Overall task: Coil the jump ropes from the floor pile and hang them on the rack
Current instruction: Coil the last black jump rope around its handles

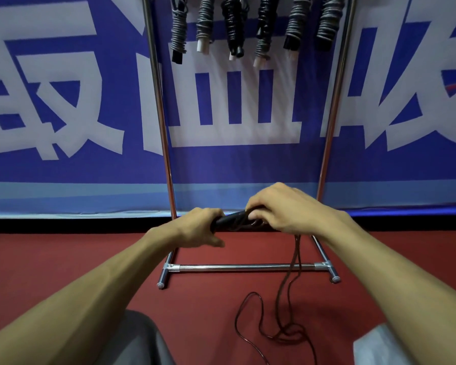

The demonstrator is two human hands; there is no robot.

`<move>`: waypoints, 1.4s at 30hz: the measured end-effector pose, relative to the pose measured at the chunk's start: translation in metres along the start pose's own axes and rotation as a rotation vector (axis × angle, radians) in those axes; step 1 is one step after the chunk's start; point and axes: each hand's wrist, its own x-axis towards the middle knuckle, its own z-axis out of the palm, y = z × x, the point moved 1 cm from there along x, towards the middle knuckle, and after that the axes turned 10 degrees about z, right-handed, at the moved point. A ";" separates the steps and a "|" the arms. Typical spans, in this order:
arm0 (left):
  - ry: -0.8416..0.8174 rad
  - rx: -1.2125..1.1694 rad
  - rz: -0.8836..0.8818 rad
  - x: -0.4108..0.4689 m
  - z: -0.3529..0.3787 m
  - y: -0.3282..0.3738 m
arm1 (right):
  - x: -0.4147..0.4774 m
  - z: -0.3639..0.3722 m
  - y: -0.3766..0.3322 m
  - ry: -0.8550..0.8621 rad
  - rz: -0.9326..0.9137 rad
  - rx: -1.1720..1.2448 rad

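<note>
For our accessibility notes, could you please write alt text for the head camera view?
The left hand and right hand grip a black jump rope by its handles, its loose cord trailing down onto the red floor. Behind them stands a metal rack with six coiled ropes hanging at the top, against a blue banner.

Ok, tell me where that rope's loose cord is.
In the head view, the loose cord hangs from the right hand, crosses the rack's bottom bar right of centre, and loops on the red floor.
</note>
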 end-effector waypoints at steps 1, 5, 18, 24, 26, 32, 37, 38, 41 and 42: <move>0.009 0.026 0.017 0.000 -0.001 0.004 | 0.000 -0.002 0.003 0.040 0.010 0.032; 0.035 0.030 0.077 0.001 0.000 0.017 | 0.000 0.001 0.013 0.143 0.045 0.147; 0.179 -0.004 0.251 -0.001 -0.004 0.037 | 0.000 0.005 0.030 -0.058 0.258 0.615; 0.128 -0.575 0.198 -0.007 -0.014 0.044 | -0.002 0.005 0.044 -0.052 0.341 0.845; 0.127 -0.799 0.168 -0.008 -0.017 0.047 | -0.001 0.008 0.040 -0.090 0.347 0.862; 0.235 -0.959 -0.006 -0.004 -0.019 0.042 | 0.001 0.020 0.020 -0.324 0.326 0.771; 0.244 -0.812 0.041 -0.006 -0.018 0.035 | -0.003 0.019 0.013 -0.550 0.333 0.604; 0.256 -0.786 0.032 -0.006 -0.018 0.034 | -0.004 0.018 0.012 -0.577 0.339 0.550; 0.310 -0.672 -0.045 -0.002 -0.016 0.028 | -0.005 0.017 0.003 -0.644 0.315 0.373; 0.344 -0.620 -0.075 0.000 -0.016 0.025 | -0.003 0.016 -0.001 -0.626 0.279 0.272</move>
